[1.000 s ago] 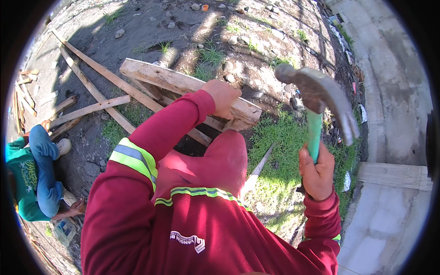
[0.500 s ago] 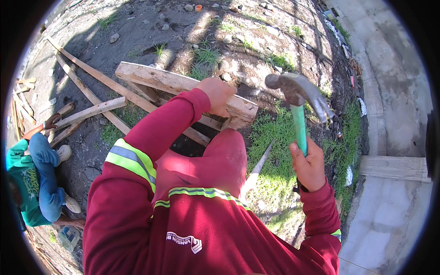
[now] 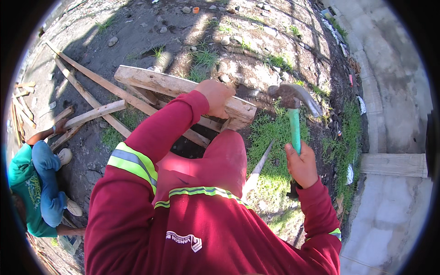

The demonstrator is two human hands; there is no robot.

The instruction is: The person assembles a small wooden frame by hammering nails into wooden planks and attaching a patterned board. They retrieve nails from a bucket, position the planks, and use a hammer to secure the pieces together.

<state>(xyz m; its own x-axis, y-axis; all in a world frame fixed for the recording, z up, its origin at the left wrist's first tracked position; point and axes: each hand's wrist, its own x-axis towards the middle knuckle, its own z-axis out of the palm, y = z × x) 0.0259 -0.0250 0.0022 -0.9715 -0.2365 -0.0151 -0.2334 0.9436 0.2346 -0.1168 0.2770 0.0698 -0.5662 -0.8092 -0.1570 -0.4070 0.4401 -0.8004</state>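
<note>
My right hand (image 3: 302,166) is closed round the green handle of a claw hammer (image 3: 294,126), held upright to the right of the wood. Its dark metal head is raised and apart from the board, with the claw toward the right. My left hand (image 3: 214,97) is closed at the right part of a rough wooden frame (image 3: 153,81), fingers bent over its top board. Whether a nail sits under those fingers is hidden. The frame's right end rests by my bent knee, and shorter pieces run beneath the top board.
At the left a person in a green shirt (image 3: 28,167) crouches, one hand on a wooden beam (image 3: 96,113). Long planks (image 3: 87,68) lie on the dirt behind the frame. A pointed strip (image 3: 260,167) stands near my leg in grass. A concrete strip (image 3: 398,91) runs along the right.
My right hand has moved slightly left with the hammer, and the hammer head has dropped and turned a little. My left hand stays on the frame. The other person has shifted slightly.
</note>
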